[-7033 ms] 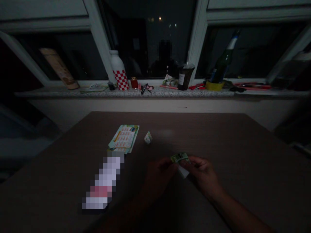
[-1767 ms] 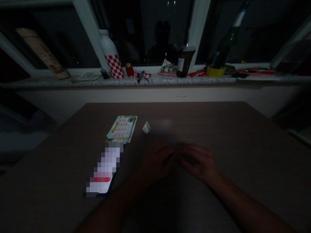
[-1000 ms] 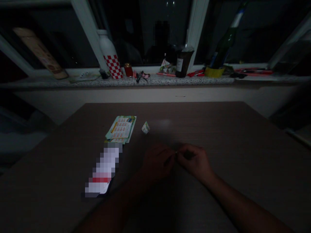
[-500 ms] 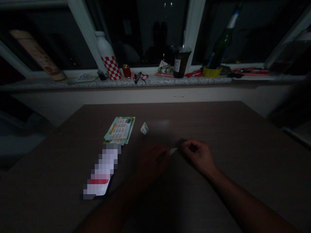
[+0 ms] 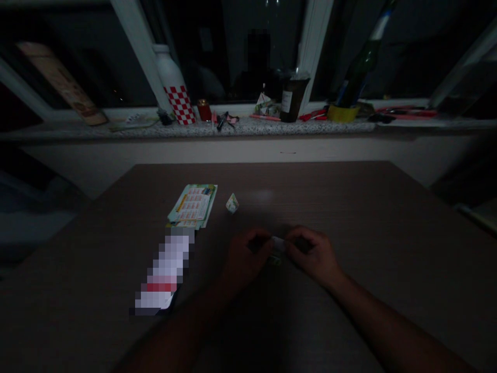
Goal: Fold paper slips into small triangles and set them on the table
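Between my hands is a small piece of paper [image 5: 278, 243], pale with some green low down; dim light and fingers hide much of its shape. My left hand [image 5: 248, 254] pinches its left side. At the right side, my right hand [image 5: 312, 251] has thumb and forefinger closed on the edge. Beyond my left hand a small folded paper piece [image 5: 232, 203] stands on the table. To its left lies a stack of printed cards [image 5: 193, 203] in green and white. A phone [image 5: 166, 272] with a lit, blurred screen lies just below the stack.
The brown wooden table [image 5: 368, 207] reaches to the wall under a window. Along the granite sill [image 5: 248, 127] stand a red-checked white bottle [image 5: 180, 98], a small red jar [image 5: 204, 110], a dark cup [image 5: 293, 101], a green bottle [image 5: 357, 70] and a leaning tan cylinder [image 5: 64, 85].
My right hand was apart from the paper and now grips its right edge. The paper has turned and shows more between the hands. The view has shifted slightly.
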A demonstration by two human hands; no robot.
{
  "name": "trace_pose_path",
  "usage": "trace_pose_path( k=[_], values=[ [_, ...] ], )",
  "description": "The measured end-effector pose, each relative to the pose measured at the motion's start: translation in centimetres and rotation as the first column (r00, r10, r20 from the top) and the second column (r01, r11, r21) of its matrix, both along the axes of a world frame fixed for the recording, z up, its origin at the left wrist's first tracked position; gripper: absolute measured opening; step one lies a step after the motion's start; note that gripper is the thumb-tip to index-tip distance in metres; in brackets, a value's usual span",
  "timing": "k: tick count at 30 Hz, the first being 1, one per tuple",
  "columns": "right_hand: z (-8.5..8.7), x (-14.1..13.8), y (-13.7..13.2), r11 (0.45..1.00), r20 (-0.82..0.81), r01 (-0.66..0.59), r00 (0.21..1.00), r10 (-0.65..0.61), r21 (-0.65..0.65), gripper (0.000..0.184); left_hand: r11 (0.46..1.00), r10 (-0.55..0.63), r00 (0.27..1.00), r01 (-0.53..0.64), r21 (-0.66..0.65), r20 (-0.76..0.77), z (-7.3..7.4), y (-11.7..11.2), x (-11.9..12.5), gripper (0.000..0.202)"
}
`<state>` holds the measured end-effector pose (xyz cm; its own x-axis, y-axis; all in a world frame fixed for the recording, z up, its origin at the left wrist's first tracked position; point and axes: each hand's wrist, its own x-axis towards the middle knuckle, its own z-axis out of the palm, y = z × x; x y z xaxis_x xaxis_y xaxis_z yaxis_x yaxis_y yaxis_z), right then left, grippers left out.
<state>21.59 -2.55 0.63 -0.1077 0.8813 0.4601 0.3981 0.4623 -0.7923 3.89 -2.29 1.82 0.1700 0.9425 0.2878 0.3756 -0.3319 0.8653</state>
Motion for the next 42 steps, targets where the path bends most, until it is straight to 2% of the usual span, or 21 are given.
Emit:
trace_pose_path(
  k=[3,9,16,20,27,32,36,42],
  values=[
    [0.2,0.1,-0.1,0.998,0.044,-0.015,0.999,0.013,0.059,0.004,0.994,0.023,0.997,-0.015,0.104,-0.080,0.3,0.0,-0.3,0.007],
    [0.6,0.2,-0.3,0.979,0.112,-0.065,0.993,0.044,0.191,0.006,0.955,-0.046,0.986,0.091,0.283,-0.161,0.6,0.0,-0.5,0.003],
    [1.4,-0.3,-0.8,0.940,0.161,-0.153,0.981,0.107,0.304,0.012,0.871,-0.090,0.966,0.195,0.452,-0.244,0.6,-0.3,-0.1,0.005],
    [1.7,-0.4,-0.8,0.942,0.189,-0.122,0.980,0.064,0.312,0.010,0.829,-0.078,0.960,0.212,0.517,-0.270,0.7,-0.3,0.0,0.004],
    [1.3,0.2,-0.4,0.964,0.210,-0.092,0.977,0.038,0.251,0.010,0.810,-0.059,0.969,0.187,0.556,-0.240,0.6,-0.3,-0.1,0.003],
    [1.0,0.8,0.0,0.973,0.186,-0.060,0.982,0.018,0.224,0.014,0.848,-0.030,0.970,0.152,0.508,-0.241,1.1,-0.5,-0.4,0.003],
    [1.0,1.1,0.2,0.975,0.169,-0.025,0.986,-0.012,0.219,0.016,0.896,-0.046,0.986,0.111,0.430,-0.159,1.4,-0.5,-0.7,0.003],
    [1.0,1.2,0.0,0.979,0.102,-0.062,0.994,0.042,0.195,0.016,0.978,-0.004,1.000,0.007,0.207,-0.017,1.2,-0.2,-0.8,0.005]
  ],
)
